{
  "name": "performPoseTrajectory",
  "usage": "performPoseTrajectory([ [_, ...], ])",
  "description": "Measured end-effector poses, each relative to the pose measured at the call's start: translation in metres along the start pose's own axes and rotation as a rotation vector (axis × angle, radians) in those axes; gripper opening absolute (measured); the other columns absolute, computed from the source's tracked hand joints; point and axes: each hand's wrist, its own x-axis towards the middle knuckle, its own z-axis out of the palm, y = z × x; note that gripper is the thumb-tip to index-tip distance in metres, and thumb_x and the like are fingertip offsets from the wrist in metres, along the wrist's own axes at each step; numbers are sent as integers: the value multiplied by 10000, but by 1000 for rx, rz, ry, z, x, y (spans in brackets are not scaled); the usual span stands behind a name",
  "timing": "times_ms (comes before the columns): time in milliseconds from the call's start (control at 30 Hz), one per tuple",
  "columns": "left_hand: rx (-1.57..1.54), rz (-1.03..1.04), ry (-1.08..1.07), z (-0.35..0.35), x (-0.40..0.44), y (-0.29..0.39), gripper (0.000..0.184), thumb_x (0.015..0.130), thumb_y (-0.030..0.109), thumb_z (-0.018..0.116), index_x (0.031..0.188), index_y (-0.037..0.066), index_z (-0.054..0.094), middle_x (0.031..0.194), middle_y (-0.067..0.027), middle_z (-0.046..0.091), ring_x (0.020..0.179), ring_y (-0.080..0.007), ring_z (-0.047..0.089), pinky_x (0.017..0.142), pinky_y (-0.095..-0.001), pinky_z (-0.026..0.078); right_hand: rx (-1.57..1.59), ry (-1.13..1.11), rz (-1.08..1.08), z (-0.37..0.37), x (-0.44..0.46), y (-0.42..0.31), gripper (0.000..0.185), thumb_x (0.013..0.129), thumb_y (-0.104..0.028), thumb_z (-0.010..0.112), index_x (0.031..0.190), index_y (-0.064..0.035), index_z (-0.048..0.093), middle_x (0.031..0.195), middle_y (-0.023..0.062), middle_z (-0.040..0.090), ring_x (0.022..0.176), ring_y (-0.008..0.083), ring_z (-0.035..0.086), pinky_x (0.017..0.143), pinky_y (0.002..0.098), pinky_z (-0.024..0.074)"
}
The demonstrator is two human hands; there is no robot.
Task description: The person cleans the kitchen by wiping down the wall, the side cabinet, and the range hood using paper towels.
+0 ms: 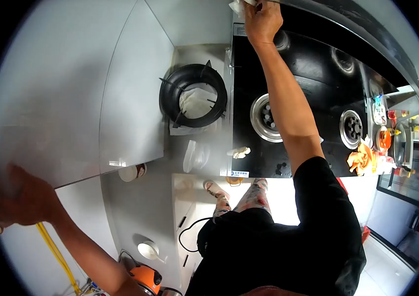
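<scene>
My right hand is stretched up past the back left corner of the black glass gas stove, fingers closed on a crumpled white paper wipe. The forearm passes over the near burner. At far left, my left hand is against or close to the lower edge of a glossy white cabinet door; its fingers are dark and smeared, and contact is unclear. A black pan support ring rests on the counter over a white sheet. Another crumpled wipe lies on the stove's front edge.
A clear plastic piece and a tub stand on the counter. Right of the far burner are an orange cloth and several bottles. A white ladle and an orange appliance are lower left. The range hood overhangs.
</scene>
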Motion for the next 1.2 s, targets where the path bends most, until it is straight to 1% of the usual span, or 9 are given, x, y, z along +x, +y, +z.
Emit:
performPoseTrajectory([
  [67,-56,-123,-81,-1,-6,0,369,913,454,678,1160,187,736,1148,-62,665,1134,-248,544,776,-389,569,-181,-54,-167,-3,-18,14,194,787,-92,777,964,-81,697,958,74,668,820,261,678,704,353,545],
  [233,-80,-136,76,-1,2,6,355,936,483,628,1114,205,759,1010,-54,711,1063,-225,572,753,-365,570,-273,-228,-226,-10,-50,49,211,716,-119,801,902,-130,705,881,24,657,842,269,669,690,382,540],
  [333,-121,-21,47,-9,7,10,512,915,528,650,1037,35,720,1046,-181,654,968,-348,595,805,-485,503,-212,-208,-287,-13,-27,38,191,726,-104,794,897,-126,711,878,37,660,827,266,673,691,375,541],
  [467,-58,162,129,6,-4,-12,400,977,549,498,1081,277,772,1044,-46,694,1019,-217,539,779,-359,530,107,30,-96,-3,19,-2,164,813,-63,713,945,-1,637,852,193,620,784,405,599,707,448,490],
  [500,-83,150,120,3,-5,-7,396,978,546,498,1078,278,773,1041,-45,692,1019,-215,536,786,-361,526,-25,55,-179,-2,19,-2,129,844,-39,678,961,1,641,807,143,635,742,324,622,698,400,500],
  [633,-170,-77,-3,-5,-10,2,397,988,544,491,1067,281,778,1012,-42,686,1048,-207,516,812,-356,508,-245,-121,-121,1,-28,28,192,742,-125,785,902,-115,680,887,72,649,850,317,658,711,418,526],
  [733,-97,107,43,-8,1,5,393,1002,534,481,1058,285,780,1052,-45,661,1086,-202,488,813,-342,510,-237,-236,-195,-12,-55,44,188,723,-102,770,886,-126,679,888,43,644,862,279,640,715,418,522],
  [1133,-186,121,70,-22,8,21,275,995,422,544,1024,281,779,1288,-85,593,1138,-266,466,848,-425,545,-459,-192,-137,-80,-37,78,245,725,-76,760,954,-118,684,902,64,665,825,312,627,680,460,509],
  [1200,-97,203,88,-21,8,15,271,1007,385,533,1024,277,781,1339,-70,591,1177,-265,459,860,-420,537,-360,-333,-329,-65,-47,65,266,742,-86,754,995,-130,685,958,44,657,918,265,626,765,418,478],
])
